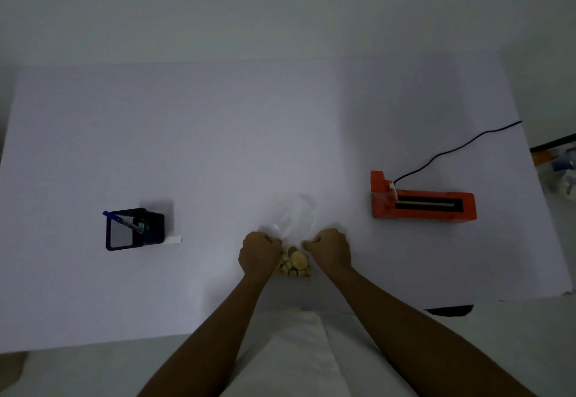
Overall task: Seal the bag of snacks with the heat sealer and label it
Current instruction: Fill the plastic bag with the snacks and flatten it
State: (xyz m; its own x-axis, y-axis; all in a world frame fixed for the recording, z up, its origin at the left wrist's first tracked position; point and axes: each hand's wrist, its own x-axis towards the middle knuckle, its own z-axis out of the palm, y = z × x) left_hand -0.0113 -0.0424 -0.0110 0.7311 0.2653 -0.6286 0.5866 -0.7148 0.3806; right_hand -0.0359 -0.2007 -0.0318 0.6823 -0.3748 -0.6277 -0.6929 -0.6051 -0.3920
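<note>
A clear plastic bag [294, 222] lies on the white table, its near end filled with pale yellow snacks [294, 264]. My left hand [260, 253] pinches the bag's left side and my right hand [330, 250] pinches its right side, both with fingers closed. The bag's empty upper part stretches away from me between the hands. The orange heat sealer [422, 201] sits to the right, its black sealing strip facing up. A small white label [174, 239] lies beside a black mesh pen holder [134, 228] on the left, which holds a blue pen [123, 221].
A black power cord [461, 147] runs from the sealer to the table's far right edge. The white table [218, 147] ends close to my body. Some clutter [558, 162] lies beyond the right edge.
</note>
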